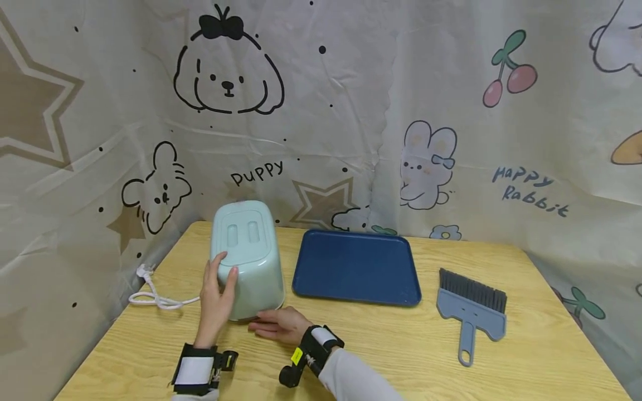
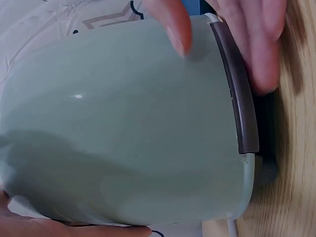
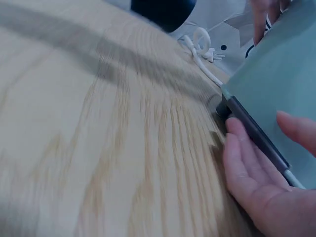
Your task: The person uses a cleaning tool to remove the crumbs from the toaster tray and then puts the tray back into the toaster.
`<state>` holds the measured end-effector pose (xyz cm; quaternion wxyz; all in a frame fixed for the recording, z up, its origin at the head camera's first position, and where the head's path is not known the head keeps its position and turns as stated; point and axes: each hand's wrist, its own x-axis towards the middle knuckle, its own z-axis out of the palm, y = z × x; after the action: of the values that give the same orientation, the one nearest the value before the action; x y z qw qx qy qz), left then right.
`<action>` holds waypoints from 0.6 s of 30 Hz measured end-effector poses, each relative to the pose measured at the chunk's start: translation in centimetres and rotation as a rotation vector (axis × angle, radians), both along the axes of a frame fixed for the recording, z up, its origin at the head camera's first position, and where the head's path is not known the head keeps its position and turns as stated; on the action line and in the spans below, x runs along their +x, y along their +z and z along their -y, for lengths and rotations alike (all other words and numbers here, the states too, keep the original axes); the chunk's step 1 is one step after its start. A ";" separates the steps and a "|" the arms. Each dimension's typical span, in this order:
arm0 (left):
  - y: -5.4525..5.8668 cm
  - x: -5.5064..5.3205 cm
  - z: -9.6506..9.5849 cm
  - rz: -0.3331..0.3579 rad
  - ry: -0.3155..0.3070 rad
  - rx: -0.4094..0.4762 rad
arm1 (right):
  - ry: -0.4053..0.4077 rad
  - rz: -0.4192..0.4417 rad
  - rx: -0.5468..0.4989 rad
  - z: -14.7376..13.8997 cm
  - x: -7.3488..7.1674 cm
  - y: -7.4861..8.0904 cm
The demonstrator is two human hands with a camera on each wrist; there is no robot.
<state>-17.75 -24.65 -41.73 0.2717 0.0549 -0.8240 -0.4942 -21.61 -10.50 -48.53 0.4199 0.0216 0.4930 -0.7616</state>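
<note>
A mint-green toaster (image 1: 251, 289) with two oval marks on its lid stands at the left of the table, its near end facing me. My left hand (image 1: 217, 303) holds its upper near-left corner; some fingers reach down the left side, seen in the right wrist view. At the bottom of the near end runs a dark brown strip (image 2: 239, 89). My right hand (image 3: 256, 182) grips this lower edge, fingers beneath the strip and thumb above it by the toaster's wall. Whether the toaster's base is lifted, I cannot tell.
A white cord with a plug (image 1: 157, 298) lies left of the toaster. To its right rests a dark blue tray (image 1: 356, 267). Farther right lies a grey-blue hand brush (image 1: 471, 312) with dark bristles. A printed cloth (image 1: 326, 139) hangs behind the wooden table (image 1: 401, 345).
</note>
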 end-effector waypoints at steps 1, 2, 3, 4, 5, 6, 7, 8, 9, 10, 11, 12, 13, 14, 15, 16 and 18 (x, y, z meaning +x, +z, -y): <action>-0.1 0.0 -0.1 -0.002 -0.003 -0.011 | -0.025 0.003 0.004 0.1 0.0 -0.1; -0.1 -0.1 -0.1 -0.005 -0.003 -0.018 | -0.048 0.003 0.013 0.3 0.0 -0.2; -0.2 -0.1 -0.1 -0.007 -0.003 -0.024 | -0.068 -0.002 0.026 0.4 0.0 -0.3; -0.2 -0.1 -0.1 -0.007 -0.002 -0.028 | -0.085 -0.008 0.044 0.6 0.0 -0.3; -0.2 -0.1 -0.1 -0.007 -0.002 -0.032 | -0.099 -0.002 0.055 0.8 0.0 -0.4; -0.3 -0.1 0.0 -0.009 0.000 -0.035 | -0.110 0.009 0.065 1.0 0.0 -0.4; -0.2 -0.1 0.0 -0.008 -0.001 -0.039 | -0.120 0.021 0.075 1.1 0.0 -0.4; -0.2 -0.1 0.1 -0.007 -0.002 -0.045 | -0.126 0.036 0.085 1.3 0.0 -0.4; -0.2 -0.1 0.1 -0.006 -0.007 -0.056 | -0.130 0.050 0.094 1.4 0.0 -0.3; -0.2 -0.1 0.2 -0.008 -0.010 -0.068 | -0.135 0.069 0.101 1.5 0.1 -0.3; -0.2 -0.1 0.3 -0.011 -0.012 -0.078 | -0.141 0.086 0.104 1.7 0.1 -0.3; -0.2 -0.1 0.3 -0.014 -0.015 -0.088 | -0.149 0.091 0.110 1.8 0.1 -0.2; -0.2 -0.1 0.4 -0.018 -0.018 -0.101 | -0.159 0.094 0.116 1.9 0.1 -0.1; -0.2 -0.1 0.5 -0.021 -0.020 -0.112 | -0.170 0.097 0.122 2.0 0.1 -0.1; -0.1 -0.1 0.5 -0.025 -0.023 -0.118 | -0.184 0.099 0.124 2.2 0.2 0.0; -0.1 -0.1 0.6 -0.026 -0.024 -0.122 | -0.199 0.103 0.126 2.3 0.2 0.1; 0.0 0.0 0.6 -0.021 -0.027 -0.124 | -0.224 0.094 0.131 2.6 0.3 0.1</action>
<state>-17.76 -25.30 -41.71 0.2767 0.0218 -0.8506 -0.4465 -21.31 -13.05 -48.39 0.3528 0.1396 0.5160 -0.7680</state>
